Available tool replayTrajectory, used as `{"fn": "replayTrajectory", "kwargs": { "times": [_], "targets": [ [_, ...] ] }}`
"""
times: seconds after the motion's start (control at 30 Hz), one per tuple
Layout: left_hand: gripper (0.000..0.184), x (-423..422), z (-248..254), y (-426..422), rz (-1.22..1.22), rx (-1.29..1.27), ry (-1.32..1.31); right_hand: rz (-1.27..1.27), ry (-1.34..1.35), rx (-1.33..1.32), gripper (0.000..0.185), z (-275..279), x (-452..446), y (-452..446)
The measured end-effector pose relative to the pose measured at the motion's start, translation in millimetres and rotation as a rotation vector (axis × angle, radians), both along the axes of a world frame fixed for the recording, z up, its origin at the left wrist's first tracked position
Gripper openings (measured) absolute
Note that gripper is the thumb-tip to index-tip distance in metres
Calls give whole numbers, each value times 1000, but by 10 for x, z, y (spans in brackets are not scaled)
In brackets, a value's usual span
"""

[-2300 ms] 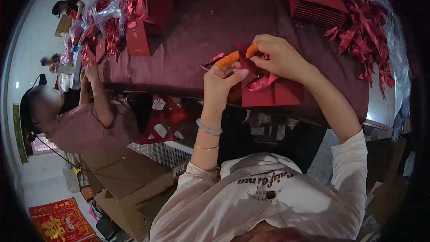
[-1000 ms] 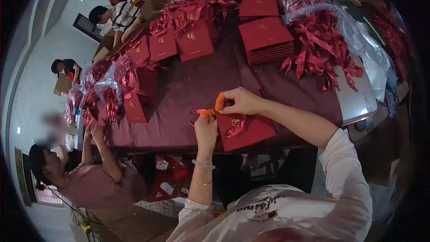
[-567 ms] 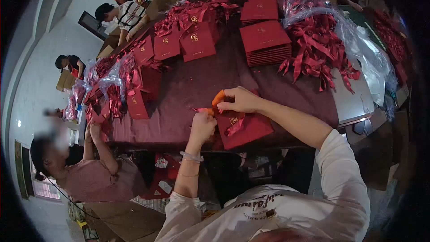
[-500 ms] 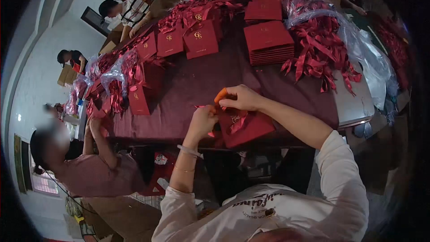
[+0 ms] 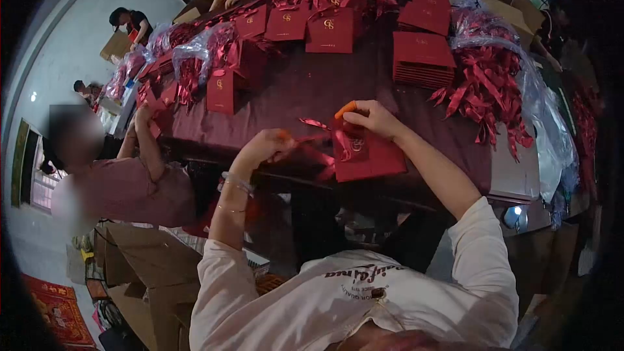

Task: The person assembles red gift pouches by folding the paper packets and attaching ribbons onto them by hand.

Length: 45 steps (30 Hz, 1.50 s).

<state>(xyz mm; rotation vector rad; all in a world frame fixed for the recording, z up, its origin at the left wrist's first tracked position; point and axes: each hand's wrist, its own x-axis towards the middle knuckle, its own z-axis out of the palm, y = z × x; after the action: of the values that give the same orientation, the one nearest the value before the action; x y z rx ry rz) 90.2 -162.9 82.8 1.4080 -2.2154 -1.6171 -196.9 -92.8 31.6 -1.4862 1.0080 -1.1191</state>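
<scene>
A red bag (image 5: 380,159) with a gold logo lies at the table's near edge. My right hand (image 5: 372,119), with an orange wrap on a finger, pinches the bag's upper edge. To the left of the bag, my left hand (image 5: 266,148) is closed on a red ribbon (image 5: 315,151), which stretches from its fingers toward the bag. It also has orange on a fingertip. Another ribbon end (image 5: 312,122) lies just above, between my hands.
A stack of red bags (image 5: 424,58) stands at the back right, beside a heap of ribbons (image 5: 484,84) in clear plastic. More red bags (image 5: 329,30) line the far left side. A co-worker (image 5: 140,188) sits at the left; others work farther back.
My left hand has pulled away to the left from my right hand, drawing the ribbon out. My right hand stays at the bag's top. The camera view has shifted.
</scene>
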Motion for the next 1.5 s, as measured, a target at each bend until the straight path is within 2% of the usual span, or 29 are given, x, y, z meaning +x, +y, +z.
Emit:
{"fn": "replayTrajectory", "kwargs": {
  "times": [0.17, 0.2, 0.27, 0.3, 0.4, 0.57, 0.63, 0.67, 0.73, 0.83, 0.9, 0.93, 1.03, 1.1, 1.2, 1.33, 1.4, 1.43, 1.5],
  "targets": [
    [25, 311, 50, 179, 221, -81, 105, -17, 52, -15, 21, -42, 8, -42],
    [23, 308, -78, 194, 281, -143, 133, -35, 90, -25, 21, -36, 1, -40],
    [22, 182, -62, 261, 340, -327, -24, -39, 84, -24, 22, -11, 10, -19],
    [21, 248, -327, 183, 314, -495, 178, -35, 51, -18, 22, -44, 7, -34],
    [21, 180, -412, 132, 455, -573, 101, -36, 82, -24, 23, -94, -2, -50],
    [18, 165, -550, 104, 462, -664, 50, -42, 91, -14, 21, -98, -1, -66],
    [19, 59, -479, 264, 515, -1215, -78, -51, 101, 9, 21, -75, 4, -60],
    [22, -36, -422, 376, 545, -1374, -86, -55, 87, -19, 21, -159, 7, -103],
    [21, -359, -191, 781, 616, -1204, 53, -56, 98, -21, 21, -114, 24, -80],
    [32, -792, -155, 1236, 389, -1236, -20, -47, 135, -11, 21, -42, 20, -49],
    [34, -936, -204, 1272, 353, -1210, -61, -44, 162, -14, 21, -17, 17, -69],
    [34, -970, -266, 1235, 322, -1226, -140, -46, 148, -16, 21, -23, 29, -53],
    [28, -976, -337, 1202, 296, -1094, -123, -91, 173, -45, 21, 40, 37, -17],
    [22, -952, -389, 1197, 242, -1133, -95, -100, 170, 7, 21, 67, 41, -2],
    [20, -914, -394, 1201, 298, -669, 156, -93, 169, -27, 21, 9, 27, -42],
    [21, -804, -472, 1229, 216, -691, 163, -106, 183, 7, 21, 67, 23, -11],
    [24, -810, -481, 1332, 414, -881, 222, -120, 200, 16, 21, 94, 40, 12],
    [30, -747, -490, 1392, 477, -770, 344, -134, 210, 21, 21, 112, 41, 16],
    [28, -578, -686, 1413, 460, -787, 368, -131, 193, 25, 21, 94, 45, 5]
  ]
}}
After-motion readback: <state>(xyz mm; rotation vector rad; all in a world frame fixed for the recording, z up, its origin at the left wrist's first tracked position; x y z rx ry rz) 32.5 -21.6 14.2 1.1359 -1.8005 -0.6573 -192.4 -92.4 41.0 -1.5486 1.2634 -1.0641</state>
